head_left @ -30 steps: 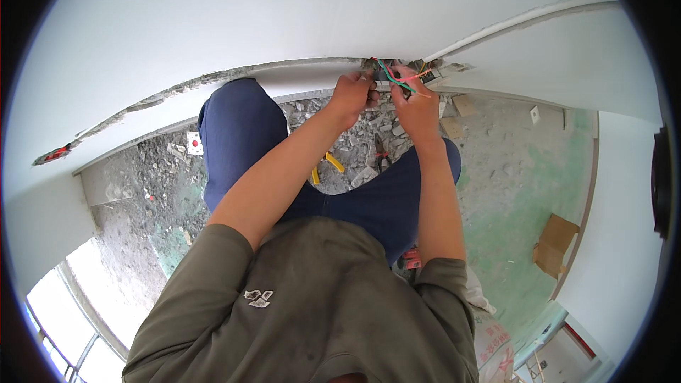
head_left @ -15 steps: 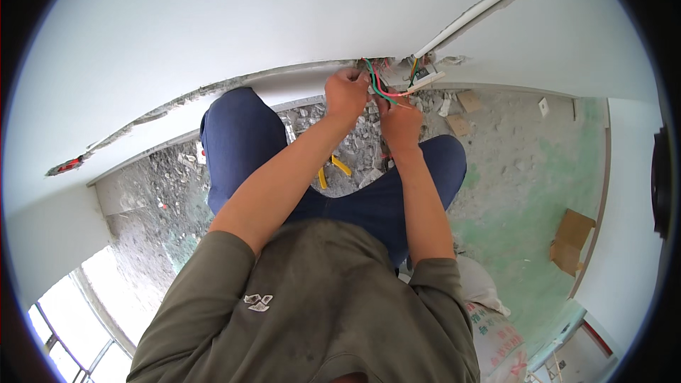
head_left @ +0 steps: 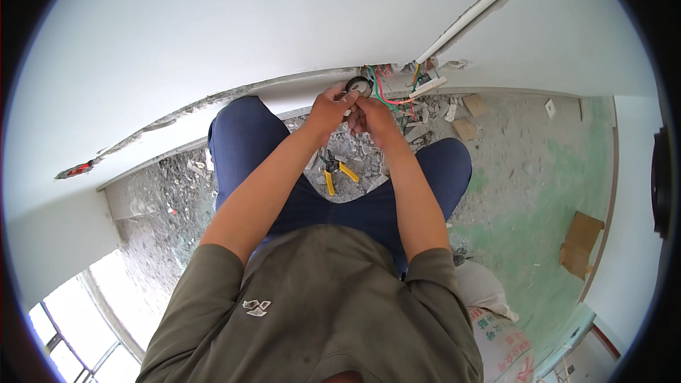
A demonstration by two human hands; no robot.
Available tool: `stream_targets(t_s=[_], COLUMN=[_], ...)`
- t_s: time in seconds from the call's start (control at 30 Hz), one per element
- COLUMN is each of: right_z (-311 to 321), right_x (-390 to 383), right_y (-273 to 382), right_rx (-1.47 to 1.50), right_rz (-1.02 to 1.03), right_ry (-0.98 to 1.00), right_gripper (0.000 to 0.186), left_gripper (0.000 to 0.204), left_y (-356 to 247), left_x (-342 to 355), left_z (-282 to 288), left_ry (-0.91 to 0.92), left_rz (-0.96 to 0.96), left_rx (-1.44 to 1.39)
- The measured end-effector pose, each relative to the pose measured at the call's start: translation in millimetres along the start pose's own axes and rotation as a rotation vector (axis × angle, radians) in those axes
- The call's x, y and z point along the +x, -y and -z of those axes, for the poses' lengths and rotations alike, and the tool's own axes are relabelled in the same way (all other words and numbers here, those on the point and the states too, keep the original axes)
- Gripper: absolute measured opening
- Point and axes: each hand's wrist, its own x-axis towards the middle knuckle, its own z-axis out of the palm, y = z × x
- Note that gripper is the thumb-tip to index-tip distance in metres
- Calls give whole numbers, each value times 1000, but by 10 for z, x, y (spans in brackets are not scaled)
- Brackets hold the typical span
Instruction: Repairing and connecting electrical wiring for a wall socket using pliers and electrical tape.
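Note:
A roll of black electrical tape (head_left: 360, 84) is held up close to the foot of the wall. The fingers of my left hand (head_left: 327, 113) are closed on its left side. My right hand (head_left: 377, 120) meets it from below with thumb and fingers pinched at the roll's lower edge; the fingertips are partly hidden. Just right of the roll, green and pink wires (head_left: 381, 86) hang out of the broken wall opening and curve downward. A white socket plate (head_left: 429, 86) hangs tilted beside them, with wires running behind it.
Yellow-handled pliers (head_left: 339, 170) lie on the rubble between my knees. A white pipe (head_left: 479, 10) runs in a wall groove to the opening. Cardboard pieces (head_left: 465, 129) lie at right, with a cardboard box (head_left: 582, 241) farther off. A filled sack (head_left: 496, 340) stands beside me.
Both hands have left the wires and shifted left and nearer to me. The tape roll now shows between them. The wires hang free, and the pliers are in fuller view.

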Motion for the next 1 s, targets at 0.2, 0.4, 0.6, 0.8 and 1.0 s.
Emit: stream_targets(t_s=[0.2,0.4,0.6,0.8,1.0], right_z=[-153,-114,-74,-20,-156], right_x=[-144,-79,-102,-43,-175], right_y=[399,365,336,133,335], right_rx=[-920,-685,-445,-702,-1031], right_rz=[320,474,280,592,782], right_ry=[-409,-447,-414,-557,-613], right_gripper=[34,27,21,17,21], left_gripper=[30,30,34,35,36], left_y=[4,42,97,-2,-134], left_x=[30,26,-21,-71,-168], left_z=[49,-13,-105,-203,-293], left_ry=[-13,-21,-137,-68,-112], left_rz=[127,-25,-103,-278,-213], left_rx=[-189,-224,-341,-258,-387])
